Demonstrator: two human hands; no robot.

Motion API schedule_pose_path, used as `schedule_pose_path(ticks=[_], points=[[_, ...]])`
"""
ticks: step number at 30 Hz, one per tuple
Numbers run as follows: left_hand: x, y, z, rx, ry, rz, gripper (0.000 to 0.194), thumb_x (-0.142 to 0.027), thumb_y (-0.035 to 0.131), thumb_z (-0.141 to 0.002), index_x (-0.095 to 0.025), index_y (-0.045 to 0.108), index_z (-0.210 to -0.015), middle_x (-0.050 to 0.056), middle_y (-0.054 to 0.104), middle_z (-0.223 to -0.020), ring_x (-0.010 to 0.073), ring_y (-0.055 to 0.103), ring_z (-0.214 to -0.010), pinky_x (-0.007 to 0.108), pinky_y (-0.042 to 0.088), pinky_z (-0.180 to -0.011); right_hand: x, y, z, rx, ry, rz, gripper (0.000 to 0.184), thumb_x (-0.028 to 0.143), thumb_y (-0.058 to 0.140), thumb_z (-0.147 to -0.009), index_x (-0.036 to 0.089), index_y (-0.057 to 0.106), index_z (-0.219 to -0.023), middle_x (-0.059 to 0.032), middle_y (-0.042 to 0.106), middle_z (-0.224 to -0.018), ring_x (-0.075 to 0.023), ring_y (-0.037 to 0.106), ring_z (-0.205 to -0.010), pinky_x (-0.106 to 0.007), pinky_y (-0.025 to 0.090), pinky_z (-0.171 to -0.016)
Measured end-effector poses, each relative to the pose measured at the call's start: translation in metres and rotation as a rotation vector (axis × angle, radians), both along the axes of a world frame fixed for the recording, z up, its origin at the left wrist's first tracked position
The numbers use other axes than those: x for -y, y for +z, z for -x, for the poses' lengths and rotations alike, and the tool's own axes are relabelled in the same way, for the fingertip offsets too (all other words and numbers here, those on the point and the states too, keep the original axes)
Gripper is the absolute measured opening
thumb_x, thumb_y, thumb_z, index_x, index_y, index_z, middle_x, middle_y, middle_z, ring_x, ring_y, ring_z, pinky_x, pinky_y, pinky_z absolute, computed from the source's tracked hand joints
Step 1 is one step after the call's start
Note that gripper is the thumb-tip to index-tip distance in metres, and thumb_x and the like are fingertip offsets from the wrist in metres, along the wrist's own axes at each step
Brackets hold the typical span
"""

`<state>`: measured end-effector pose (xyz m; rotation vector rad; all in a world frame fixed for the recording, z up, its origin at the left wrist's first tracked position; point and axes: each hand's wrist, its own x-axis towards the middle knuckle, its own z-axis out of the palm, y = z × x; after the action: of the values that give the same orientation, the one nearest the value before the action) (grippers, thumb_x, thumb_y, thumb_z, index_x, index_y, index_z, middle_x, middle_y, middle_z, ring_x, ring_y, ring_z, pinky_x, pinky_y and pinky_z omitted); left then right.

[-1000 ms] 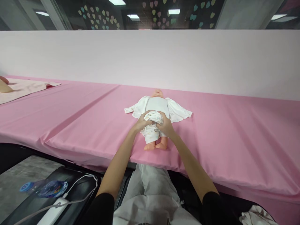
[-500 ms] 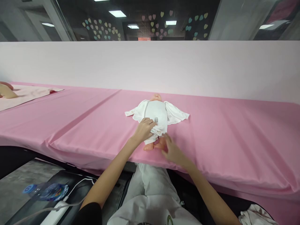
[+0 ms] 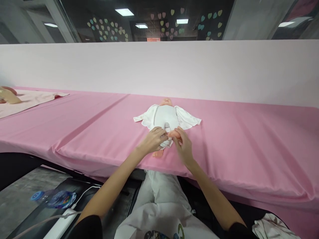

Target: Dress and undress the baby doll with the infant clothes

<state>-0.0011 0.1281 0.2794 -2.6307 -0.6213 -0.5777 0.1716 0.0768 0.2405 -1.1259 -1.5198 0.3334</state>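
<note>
A baby doll (image 3: pixel 166 116) lies on its back on the pink-covered table (image 3: pixel 249 146), head pointing away from me, an open white garment spread under its arms. My left hand (image 3: pixel 153 141) is closed on the bunched white trousers (image 3: pixel 166 143) at the doll's hips. My right hand (image 3: pixel 183 146) grips one of the doll's legs (image 3: pixel 174 133), which is lifted and bent toward the belly. The doll's other foot (image 3: pixel 158 153) rests on the cloth below my left hand.
A pale pink wall runs behind the table. At the far left lie a light cloth (image 3: pixel 27 99) and another doll part (image 3: pixel 7 96). Below the table edge are a water bottle (image 3: pixel 53 199), a white charger with cable (image 3: pixel 59 222) and crumpled white fabric (image 3: pixel 271 227).
My right hand left the trousers, dropped to the doll's feet, then lifted one leg up toward the belly. My left hand kept its hold on the bunched trousers at the hips.
</note>
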Motion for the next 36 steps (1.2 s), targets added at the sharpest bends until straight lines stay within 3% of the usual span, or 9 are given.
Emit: schedule_pose_path(ticks=[3,7,12,14,17,21,25,29,36], points=[[0.000,0.004,-0.001,0.076,-0.053,-0.163,0.011,-0.017,0.050,-0.077,-0.016,0.058,-0.084,0.011,0.054,-0.100,0.0255,0.048,-0.103,0.043,0.043,-0.089,-0.010,0.016,0.009,0.031,0.013,-0.002,0.049,0.043,0.034,-0.091,0.018,0.038,-0.133,-0.0118,0.034,-0.141,-0.0209,0.031,-0.132,-0.041,0.032,-0.107],[0.001,0.008,0.001,0.149,-0.091,-0.252,0.009,-0.018,0.051,-0.077,-0.017,0.057,-0.084,0.012,0.053,-0.110,0.0258,0.046,-0.111,0.047,0.040,-0.096,-0.010,0.011,0.012,0.071,0.212,0.144,0.060,0.047,0.026,-0.092,0.017,0.015,-0.143,-0.0083,0.006,-0.151,-0.0169,0.003,-0.139,-0.040,0.016,-0.114],[0.010,0.013,0.000,0.055,-0.013,0.041,0.030,-0.002,0.044,-0.068,-0.015,0.056,-0.092,0.009,0.060,-0.099,0.0193,0.057,-0.091,0.030,0.049,-0.074,-0.004,-0.003,0.010,0.036,0.501,0.256,0.079,0.050,0.048,-0.084,0.024,0.004,-0.144,-0.0049,-0.006,-0.151,-0.0201,-0.010,-0.138,-0.043,0.018,-0.113],[0.013,0.018,0.000,0.132,0.038,0.238,0.040,-0.001,0.043,-0.066,-0.016,0.053,-0.101,0.006,0.062,-0.101,0.0168,0.059,-0.087,0.026,0.048,-0.070,-0.007,-0.006,0.012,0.070,0.473,0.214,0.081,0.046,0.056,-0.079,0.024,0.011,-0.143,-0.0071,0.005,-0.150,-0.0224,-0.004,-0.139,-0.043,0.024,-0.111],[0.014,0.028,0.001,0.230,0.057,0.468,0.040,-0.004,0.044,-0.068,-0.019,0.053,-0.104,0.002,0.064,-0.098,0.0135,0.061,-0.080,0.022,0.044,-0.066,-0.014,-0.010,0.015,0.127,0.294,0.121,0.063,0.034,0.053,-0.080,0.021,0.028,-0.136,-0.0101,0.024,-0.145,-0.0237,0.016,-0.137,-0.042,0.033,-0.106],[0.009,0.039,0.004,0.270,0.043,0.708,0.039,-0.007,0.045,-0.068,-0.022,0.056,-0.103,-0.002,0.065,-0.087,0.0113,0.058,-0.069,0.020,0.040,-0.060,-0.021,-0.018,0.016,0.174,0.139,0.065,0.057,0.023,0.049,-0.075,0.016,0.037,-0.130,-0.0142,0.034,-0.140,-0.0255,0.035,-0.129,-0.044,0.040,-0.100],[0.002,0.037,0.010,0.283,0.102,0.824,0.039,-0.018,0.054,-0.068,-0.021,0.054,-0.106,-0.001,0.064,-0.089,0.0149,0.057,-0.074,0.023,0.039,-0.062,-0.024,-0.017,0.015,0.093,0.122,0.042,0.052,0.019,0.044,-0.075,0.016,0.042,-0.127,-0.0100,0.047,-0.133,-0.0218,0.046,-0.120,-0.039,0.041,-0.099],[-0.009,0.030,0.018,0.226,0.182,0.871,0.016,-0.026,0.057,-0.068,-0.017,0.057,-0.080,-0.002,0.057,-0.070,0.0138,0.050,-0.063,0.024,0.034,-0.055,-0.025,-0.010,0.013,0.037,0.098,0.053,0.051,0.015,0.045,-0.069,0.017,0.050,-0.120,-0.0073,0.054,-0.125,-0.0207,0.050,-0.115,-0.036,0.041,-0.099],[-0.030,0.024,0.017,0.307,-0.003,1.208,0.025,-0.026,0.061,-0.063,-0.013,0.058,-0.084,-0.002,0.054,-0.071,0.0128,0.050,-0.066,0.021,0.036,-0.055,-0.025,0.002,0.003,-0.298,0.227,0.257,0.044,0.023,0.058,-0.065,0.020,0.057,-0.109,-0.0038,0.063,-0.105,-0.0206,0.058,-0.097,-0.033,0.049,-0.083]])
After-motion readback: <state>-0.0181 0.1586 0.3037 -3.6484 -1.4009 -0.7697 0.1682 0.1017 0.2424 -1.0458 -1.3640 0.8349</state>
